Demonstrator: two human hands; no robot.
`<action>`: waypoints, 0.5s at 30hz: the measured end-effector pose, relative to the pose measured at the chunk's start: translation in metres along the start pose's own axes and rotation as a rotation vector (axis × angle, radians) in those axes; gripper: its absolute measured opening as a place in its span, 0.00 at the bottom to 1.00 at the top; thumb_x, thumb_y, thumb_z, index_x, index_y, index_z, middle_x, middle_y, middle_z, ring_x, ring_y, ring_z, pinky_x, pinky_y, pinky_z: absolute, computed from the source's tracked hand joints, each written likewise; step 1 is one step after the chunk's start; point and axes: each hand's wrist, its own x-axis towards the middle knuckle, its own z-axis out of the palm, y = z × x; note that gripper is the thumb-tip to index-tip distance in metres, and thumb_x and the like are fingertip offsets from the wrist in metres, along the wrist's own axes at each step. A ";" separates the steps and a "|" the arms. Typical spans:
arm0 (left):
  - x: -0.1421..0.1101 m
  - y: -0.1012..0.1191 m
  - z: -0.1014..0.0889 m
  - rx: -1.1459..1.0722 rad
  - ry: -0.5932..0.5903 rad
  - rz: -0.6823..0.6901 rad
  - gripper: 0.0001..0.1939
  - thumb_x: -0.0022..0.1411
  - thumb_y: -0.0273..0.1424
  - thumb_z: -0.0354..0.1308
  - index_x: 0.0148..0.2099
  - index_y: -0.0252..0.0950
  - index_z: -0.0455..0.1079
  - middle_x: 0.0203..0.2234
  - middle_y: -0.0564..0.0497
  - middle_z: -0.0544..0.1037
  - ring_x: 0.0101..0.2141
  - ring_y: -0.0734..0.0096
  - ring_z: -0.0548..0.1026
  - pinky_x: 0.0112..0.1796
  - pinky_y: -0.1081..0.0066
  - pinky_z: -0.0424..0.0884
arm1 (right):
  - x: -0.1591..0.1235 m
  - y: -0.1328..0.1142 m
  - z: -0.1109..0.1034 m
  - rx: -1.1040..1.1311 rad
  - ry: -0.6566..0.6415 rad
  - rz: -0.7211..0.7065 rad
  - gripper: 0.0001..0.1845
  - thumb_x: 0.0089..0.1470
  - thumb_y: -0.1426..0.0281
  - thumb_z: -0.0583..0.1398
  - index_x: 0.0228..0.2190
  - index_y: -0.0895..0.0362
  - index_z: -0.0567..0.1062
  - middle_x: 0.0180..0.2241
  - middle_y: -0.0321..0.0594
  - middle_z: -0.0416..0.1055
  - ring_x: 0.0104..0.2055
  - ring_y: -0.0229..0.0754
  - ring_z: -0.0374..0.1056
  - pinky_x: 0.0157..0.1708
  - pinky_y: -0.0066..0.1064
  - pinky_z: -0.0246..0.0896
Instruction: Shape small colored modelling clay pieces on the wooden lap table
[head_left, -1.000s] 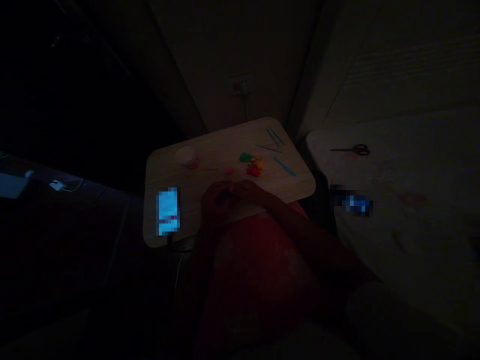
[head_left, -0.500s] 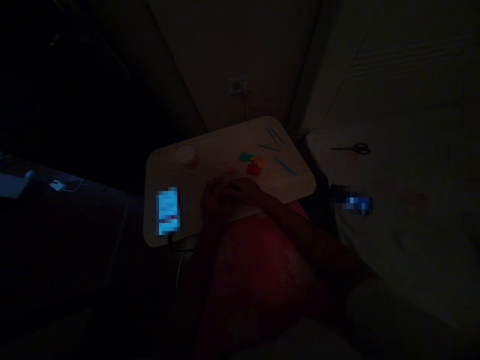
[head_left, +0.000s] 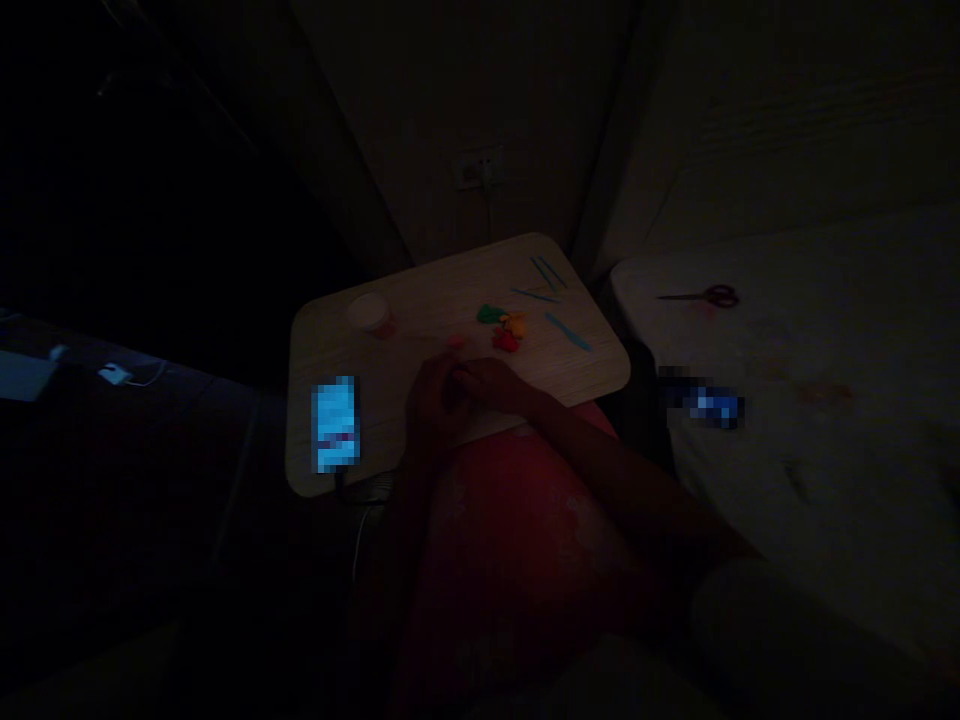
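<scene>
My left hand and my right hand are brought together over the near edge of a small wooden-topped table. The fingers of both are curled and meet in the middle; whatever they hold is hidden in the dark. Just beyond them lies a small pinkish-orange lump. To its right sit soft-looking lumps that touch each other: a green lump, a yellow-orange lump and a red lump.
Thin blue sticks and a flat blue tool lie at the table's right. A pale round tub stands at the back left, a lit phone at the front left. Scissors rest on a pale surface to the right.
My fingers have shifted slightly against each other, and the left hand looks more rounded. The pinkish-orange lump shows more clearly. The other things on the table stay in place.
</scene>
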 end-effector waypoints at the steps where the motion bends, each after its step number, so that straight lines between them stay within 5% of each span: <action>1: 0.000 -0.001 0.001 0.000 -0.010 -0.003 0.26 0.65 0.35 0.63 0.64 0.38 0.67 0.57 0.40 0.75 0.57 0.52 0.74 0.59 0.52 0.72 | 0.000 0.001 0.000 0.014 0.002 -0.008 0.23 0.73 0.59 0.52 0.44 0.62 0.80 0.40 0.47 0.80 0.39 0.42 0.71 0.41 0.31 0.57; 7: -0.001 -0.004 0.001 -0.070 -0.018 -0.011 0.25 0.68 0.40 0.62 0.64 0.38 0.68 0.57 0.40 0.76 0.57 0.52 0.75 0.59 0.51 0.72 | -0.004 0.006 -0.002 0.175 -0.030 -0.032 0.25 0.73 0.57 0.50 0.43 0.60 0.80 0.41 0.46 0.80 0.41 0.43 0.73 0.43 0.33 0.62; 15: 0.001 -0.001 -0.003 -0.212 -0.089 -0.014 0.37 0.64 0.53 0.64 0.69 0.41 0.65 0.60 0.39 0.75 0.59 0.50 0.75 0.60 0.49 0.71 | -0.009 0.009 -0.004 0.350 -0.087 0.028 0.26 0.70 0.51 0.54 0.40 0.59 0.81 0.38 0.44 0.80 0.40 0.43 0.73 0.43 0.33 0.65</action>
